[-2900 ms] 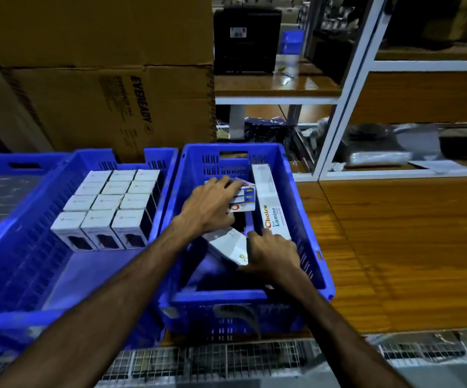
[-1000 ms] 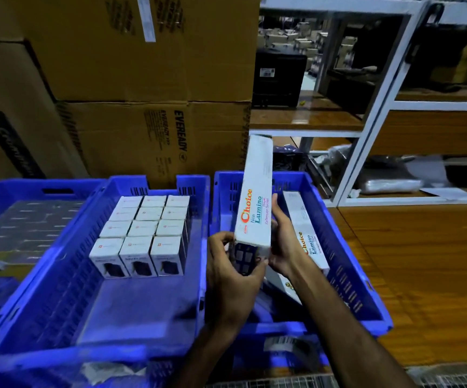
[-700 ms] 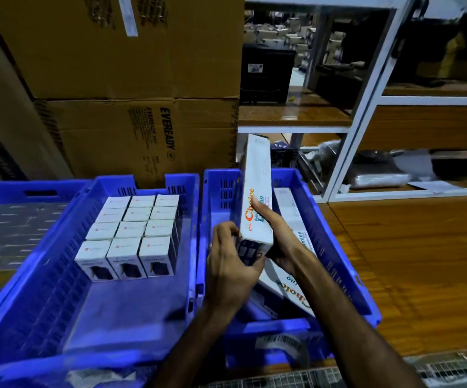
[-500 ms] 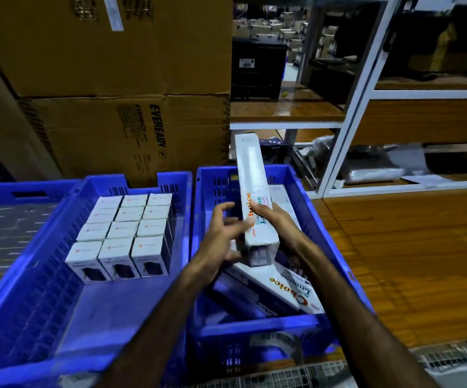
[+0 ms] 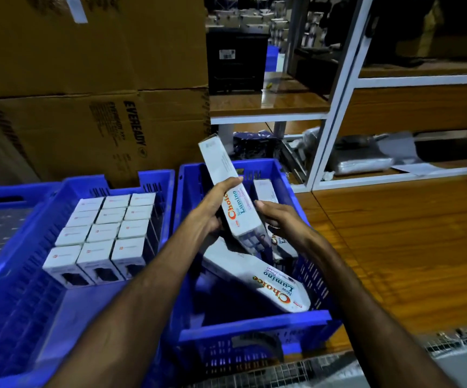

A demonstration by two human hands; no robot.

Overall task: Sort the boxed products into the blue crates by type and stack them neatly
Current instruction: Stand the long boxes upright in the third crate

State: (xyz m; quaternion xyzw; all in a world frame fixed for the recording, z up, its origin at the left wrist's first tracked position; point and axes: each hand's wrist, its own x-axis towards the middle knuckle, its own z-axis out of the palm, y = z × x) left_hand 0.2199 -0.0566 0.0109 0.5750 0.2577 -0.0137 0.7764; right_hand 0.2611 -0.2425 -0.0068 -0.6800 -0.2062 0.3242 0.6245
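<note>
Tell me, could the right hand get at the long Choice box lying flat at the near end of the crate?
Probably yes. The flat box lies uncovered just below the right hand, with nothing over its printed face. Only the tilted box, held mainly by the left hand, is nearby.

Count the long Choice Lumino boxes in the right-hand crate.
3: one held tilted in both hands, one flat across the near end, one along the right wall. More may lie hidden underneath.
</note>
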